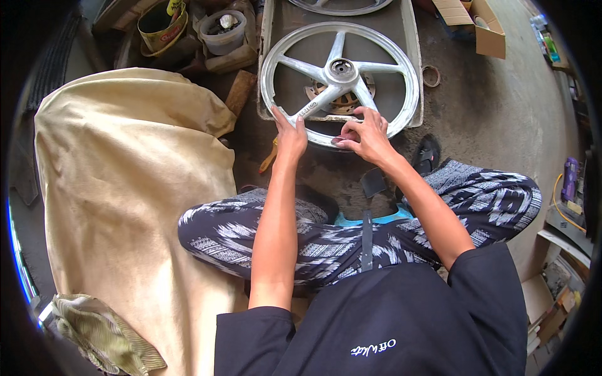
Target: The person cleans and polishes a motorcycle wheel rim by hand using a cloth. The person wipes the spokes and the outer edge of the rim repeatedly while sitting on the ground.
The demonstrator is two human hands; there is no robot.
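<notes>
A white-grey five-spoke motorcycle wheel rim (pixel 336 45) lies over a shallow rectangular tray (pixel 420 70). My left hand (pixel 290 136) grips the rim's near left edge, its thumb by a spoke that bears writing. At the near edge, right of it, my right hand (pixel 367 131) pinches a small dark reddish piece, perhaps sandpaper, against the rim. Beneath the spokes a brown brake disc (pixel 345 101) shows in part. A second wheel rim (pixel 348 10) is cut off at the top. A dark square piece (pixel 374 183) lies on the floor near my right forearm.
A tan cloth cover (pixel 141 188) drapes over something at left. A brush with a yellow handle (pixel 269 157) lies near the tray. Two tubs, a yellow one (pixel 162 35) and a clear plastic one (pixel 223 42), stand upper left. An open cardboard box (pixel 490 41) is upper right, near a ring (pixel 431 76).
</notes>
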